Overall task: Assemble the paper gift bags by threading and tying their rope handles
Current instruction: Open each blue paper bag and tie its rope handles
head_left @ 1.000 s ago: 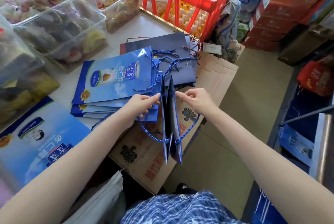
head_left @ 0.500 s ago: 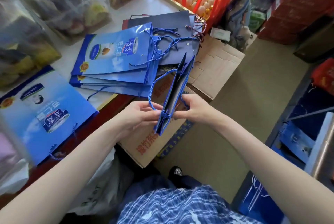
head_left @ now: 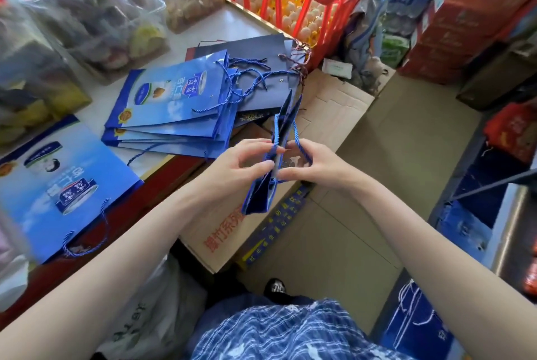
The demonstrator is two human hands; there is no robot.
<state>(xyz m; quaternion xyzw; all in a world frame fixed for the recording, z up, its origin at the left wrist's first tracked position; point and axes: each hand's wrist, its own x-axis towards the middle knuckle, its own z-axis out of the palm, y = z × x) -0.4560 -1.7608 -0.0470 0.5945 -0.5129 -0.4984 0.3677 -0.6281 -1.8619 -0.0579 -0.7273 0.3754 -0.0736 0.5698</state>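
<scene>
Since half a second ago we have tipped the folded blue gift bag (head_left: pixel 263 194) a little more upright and drawn our hands closer around its middle, above the cardboard box (head_left: pixel 325 115) at centre frame. Our left hand (head_left: pixel 235 169) pinches the bag's near edge and its twisted blue rope handle (head_left: pixel 276 131), while our right hand (head_left: pixel 316 164) pinches the other rope loop at 3 o'clock of the bag. Glossy, dark blue and seen edge-on, it points toward 12 o'clock; finished bags (head_left: pixel 174 109) lie stacked at 10 o'clock on the white table (head_left: pixel 232 22).
</scene>
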